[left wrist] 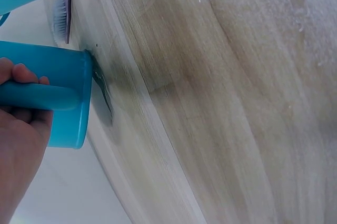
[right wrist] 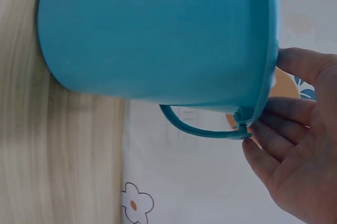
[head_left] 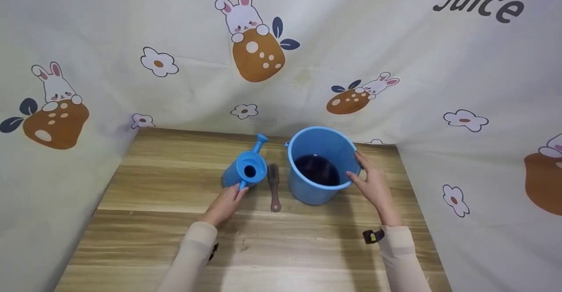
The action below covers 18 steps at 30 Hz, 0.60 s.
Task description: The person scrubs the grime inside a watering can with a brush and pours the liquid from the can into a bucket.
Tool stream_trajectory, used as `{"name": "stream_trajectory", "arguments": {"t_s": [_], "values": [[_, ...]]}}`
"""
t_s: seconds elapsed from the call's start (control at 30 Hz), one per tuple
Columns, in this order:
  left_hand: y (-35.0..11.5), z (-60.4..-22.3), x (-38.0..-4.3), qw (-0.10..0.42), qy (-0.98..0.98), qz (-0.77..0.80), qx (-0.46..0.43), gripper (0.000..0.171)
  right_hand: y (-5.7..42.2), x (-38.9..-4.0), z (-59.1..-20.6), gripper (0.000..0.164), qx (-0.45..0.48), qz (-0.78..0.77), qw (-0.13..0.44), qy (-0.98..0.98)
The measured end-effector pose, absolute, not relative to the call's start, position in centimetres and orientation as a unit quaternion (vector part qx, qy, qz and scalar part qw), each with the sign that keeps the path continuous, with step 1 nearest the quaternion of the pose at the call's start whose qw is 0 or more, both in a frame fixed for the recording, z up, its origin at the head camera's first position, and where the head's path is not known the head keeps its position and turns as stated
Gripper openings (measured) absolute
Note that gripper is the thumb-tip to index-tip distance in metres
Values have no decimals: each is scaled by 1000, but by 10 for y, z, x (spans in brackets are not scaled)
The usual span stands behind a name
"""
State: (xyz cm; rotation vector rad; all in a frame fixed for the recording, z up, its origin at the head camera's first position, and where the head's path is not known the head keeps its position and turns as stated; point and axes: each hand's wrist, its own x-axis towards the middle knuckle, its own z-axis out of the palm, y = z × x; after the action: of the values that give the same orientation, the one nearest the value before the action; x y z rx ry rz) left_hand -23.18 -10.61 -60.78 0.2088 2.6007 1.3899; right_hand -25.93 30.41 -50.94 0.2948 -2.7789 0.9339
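My left hand (head_left: pixel 225 204) grips the handle of a blue watering can (head_left: pixel 230 175), its spout pointing to the far side. In the left wrist view the can's base (left wrist: pixel 83 103) is close to the tabletop; I cannot tell whether it touches. A larger blue bucket (head_left: pixel 307 191) stands upright to the right, with dark-looking liquid (head_left: pixel 317 169) low inside. On the bucket's right rim rest the thumb and fingertips of my right hand (head_left: pixel 373 184), barely bent. The bucket's handle (right wrist: pixel 197 129) hangs down beside those fingers in the right wrist view.
Between can and bucket lies a brown-handled brush (head_left: pixel 274 191), bristles toward the back. The wooden table (head_left: pixel 290 252) has small wet spots (head_left: pixel 244 244) near the front. A printed cloth (head_left: pixel 189 90) with rabbits and flowers rises behind the table and along both sides.
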Motion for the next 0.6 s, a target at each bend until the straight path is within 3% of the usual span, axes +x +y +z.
{"name": "stream_trajectory", "arguments": {"t_s": [0.2,0.6], "values": [[-104,-608,-232,99,876,469,62,28,305,-257,-516,65,90,337,96,-932],[-102,-613,-229,37,868,493,39,27,306,-257,-519,66,83,363,83,-924]]}}
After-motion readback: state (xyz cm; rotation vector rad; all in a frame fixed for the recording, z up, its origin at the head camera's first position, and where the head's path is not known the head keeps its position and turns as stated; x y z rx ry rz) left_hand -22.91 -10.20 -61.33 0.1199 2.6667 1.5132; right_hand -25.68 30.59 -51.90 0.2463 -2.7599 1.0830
